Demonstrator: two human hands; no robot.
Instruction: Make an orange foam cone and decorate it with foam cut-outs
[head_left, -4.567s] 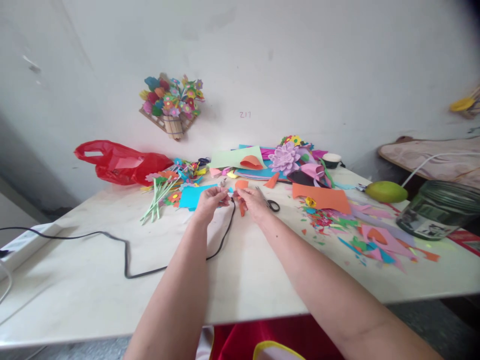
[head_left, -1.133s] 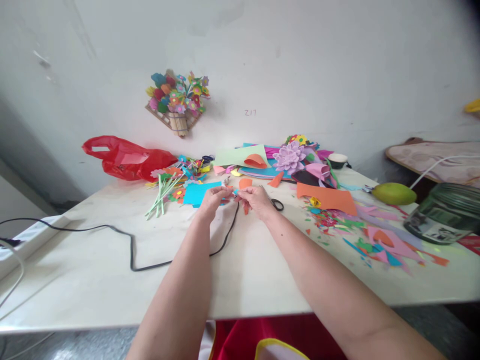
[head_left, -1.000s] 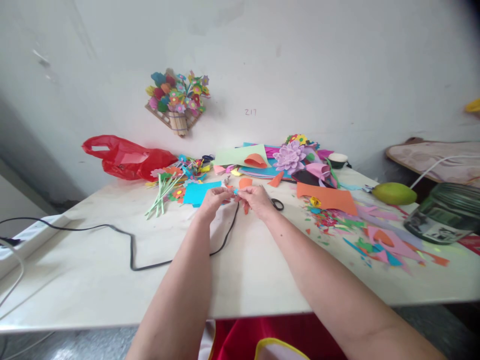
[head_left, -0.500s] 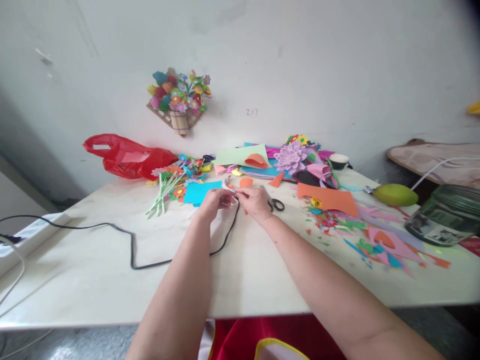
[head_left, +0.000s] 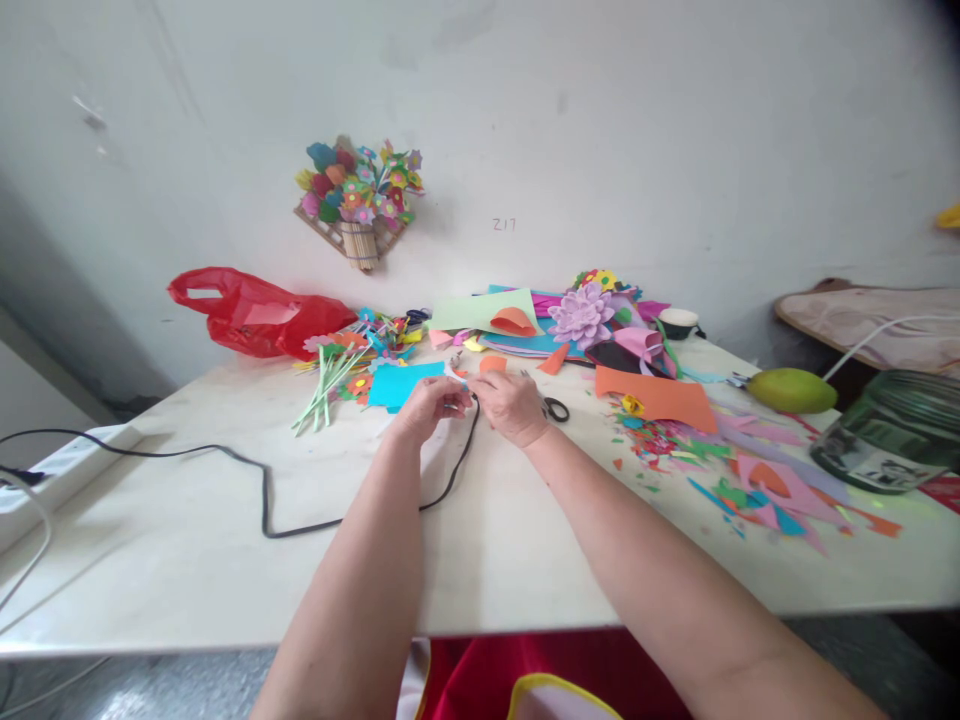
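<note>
The fingers of the left hand (head_left: 427, 408) are curled, and those of the right hand (head_left: 514, 408) are bunched close beside them; whether either set grips anything cannot be told, since what lies between the fingertips is too small and hidden. The black cord (head_left: 454, 478) runs up to the gap between the hands, and a blue sheet (head_left: 405, 387) lies just beyond the left one. Next to the right hand sits the black handle of some scissors (head_left: 556, 409).

The pale table (head_left: 187, 570) has a smooth, faintly glossy top. On its right side are an orange sheet (head_left: 656, 398), coloured scraps (head_left: 780, 495) and, near the edge, a green glass jar (head_left: 889, 440). On its left, pale green stems (head_left: 322, 385) lie crossed before a red plastic bag (head_left: 262, 318), and a white power strip (head_left: 67, 480) rests farther out.

Behind rises a grey-white, scuffed wall (head_left: 637, 130), bearing a colourful flower arrangement (head_left: 364, 190) and a small handwritten "217" (head_left: 504, 225). Below the table's near edge shows a mottled grey floor (head_left: 180, 690).
</note>
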